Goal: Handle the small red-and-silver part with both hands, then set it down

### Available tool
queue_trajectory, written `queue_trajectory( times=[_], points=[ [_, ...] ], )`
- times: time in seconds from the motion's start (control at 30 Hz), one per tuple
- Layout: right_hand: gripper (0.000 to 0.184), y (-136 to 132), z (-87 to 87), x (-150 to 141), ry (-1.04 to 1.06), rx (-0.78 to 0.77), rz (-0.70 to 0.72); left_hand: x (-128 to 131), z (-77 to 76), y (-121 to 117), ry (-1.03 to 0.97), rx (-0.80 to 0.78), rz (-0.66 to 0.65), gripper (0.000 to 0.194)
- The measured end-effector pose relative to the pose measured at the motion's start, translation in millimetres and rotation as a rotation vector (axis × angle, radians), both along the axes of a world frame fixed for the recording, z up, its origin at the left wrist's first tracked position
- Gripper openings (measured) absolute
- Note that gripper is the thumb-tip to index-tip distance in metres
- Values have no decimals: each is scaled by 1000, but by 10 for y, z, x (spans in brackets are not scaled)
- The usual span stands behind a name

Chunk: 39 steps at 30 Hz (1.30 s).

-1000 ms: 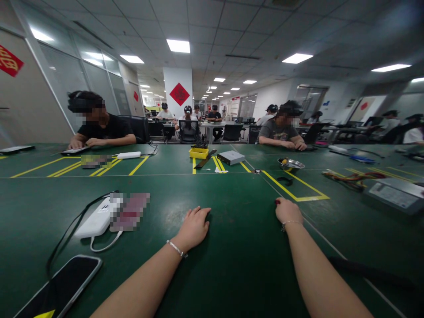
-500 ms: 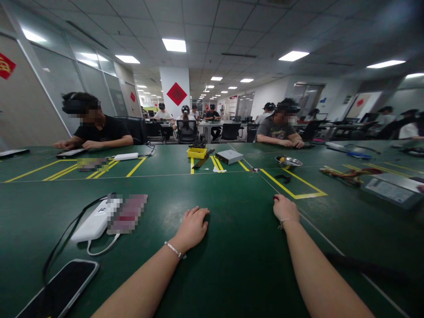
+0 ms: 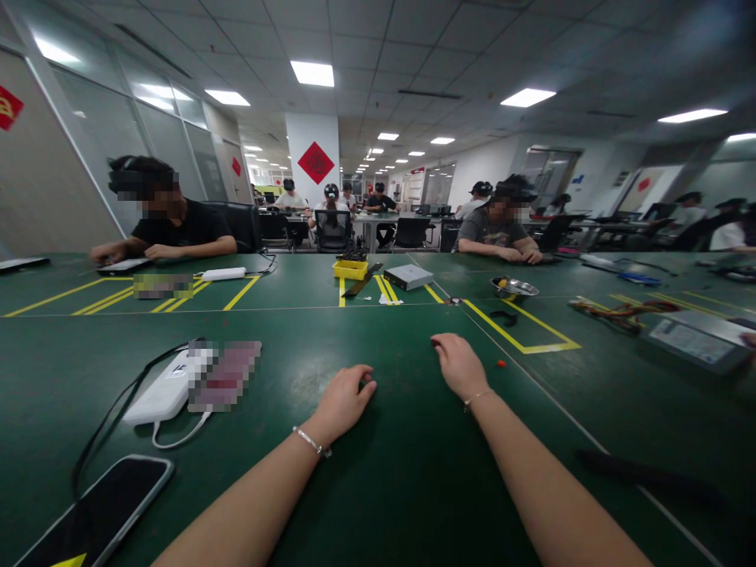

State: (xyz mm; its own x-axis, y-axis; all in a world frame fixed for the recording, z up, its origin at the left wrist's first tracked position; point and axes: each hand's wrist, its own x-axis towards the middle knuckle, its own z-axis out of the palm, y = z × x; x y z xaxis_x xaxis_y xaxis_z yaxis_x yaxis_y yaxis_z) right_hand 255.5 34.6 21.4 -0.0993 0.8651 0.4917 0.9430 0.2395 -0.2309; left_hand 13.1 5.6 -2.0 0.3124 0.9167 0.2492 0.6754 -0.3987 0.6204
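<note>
My left hand point(image 3: 346, 400) rests on the green tabletop point(image 3: 407, 472), palm down. Its fingers are loosely bent, the thumb stands apart, and nothing shows in it. Across from it, my right hand point(image 3: 461, 366) reaches forward with fingers slightly bent and holds nothing that I can see; its palm side is hidden. A small orange-red piece point(image 3: 501, 364), too small to name, lies on the table just right of my right hand, apart from it.
To the left are a white power bank point(image 3: 171, 386) with cables, a blurred phone point(image 3: 225, 376) and a dark phone point(image 3: 98, 512). Farther off stand a yellow bin point(image 3: 350, 271), a grey metal box point(image 3: 409, 276), a metal bowl point(image 3: 515, 287) and a power supply unit point(image 3: 700, 339). Two people sit opposite.
My right hand has moved left, toward my left hand. The orange-red piece now lies where that hand was; before, a red spot showed at its fingertips. My left fingers have curled a little.
</note>
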Motion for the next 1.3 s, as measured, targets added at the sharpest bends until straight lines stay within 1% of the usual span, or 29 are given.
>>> queue_trajectory(
  times=[0.07,0.1,0.17,0.23,0.27,0.33,0.37,0.4,0.43,0.53,0.57,0.63,0.67,0.73,0.8,0.9,1.0,1.07,1.1,1.13,1.2,1.3],
  points=[
    [28,-108,10,-382,-84,-16,217,37,-1,0,-176,-103,-27,36],
    [27,-167,7,-558,-126,-28,301,55,-5,2,-262,-160,-45,37],
    [27,-274,-5,-836,-175,-44,409,80,-11,13,-401,-255,-76,33],
    [29,-343,-8,-984,-178,-50,456,87,-6,29,-502,-331,-102,25],
    [31,-357,-2,-1004,-168,-57,477,84,1,39,-549,-366,-107,22],
    [35,-338,26,-938,-147,-73,494,70,18,58,-649,-443,-108,18],
    [37,-307,44,-855,-135,-75,457,61,27,67,-705,-482,-101,18],
    [39,-263,60,-740,-122,-70,371,51,34,75,-763,-521,-87,18],
    [40,-211,70,-597,-111,-59,238,42,39,82,-819,-557,-70,19],
    [39,-51,42,-57,-106,-49,-281,21,43,94,-949,-619,-26,19],
    [41,-9,12,131,-116,-73,-412,17,40,95,-970,-623,-18,19],
    [44,46,-66,462,-112,-173,-576,10,32,94,-982,-618,-16,21],
    [45,60,-106,590,-104,-228,-617,8,26,94,-976,-612,-15,22],
    [44,69,-170,762,-84,-317,-647,4,16,92,-960,-600,-14,25],
    [41,65,-202,841,-79,-363,-654,2,8,92,-948,-594,-12,27],
    [35,61,-202,888,-78,-399,-656,2,5,93,-954,-596,-16,25],
    [29,79,-178,909,-12,-397,-636,4,11,93,-971,-602,-21,22],
    [25,105,-163,863,114,-370,-591,4,14,93,-973,-610,-21,21],
    [24,120,-157,805,209,-361,-541,5,15,95,-972,-613,-22,20],
    [21,135,-152,717,330,-359,-473,5,14,97,-970,-616,-23,20],
    [15,154,-142,455,653,-378,-289,4,8,102,-963,-621,-31,20],
    [10,125,-109,-56,1229,-474,61,3,-7,108,-958,-611,-54,21]
  ],
)
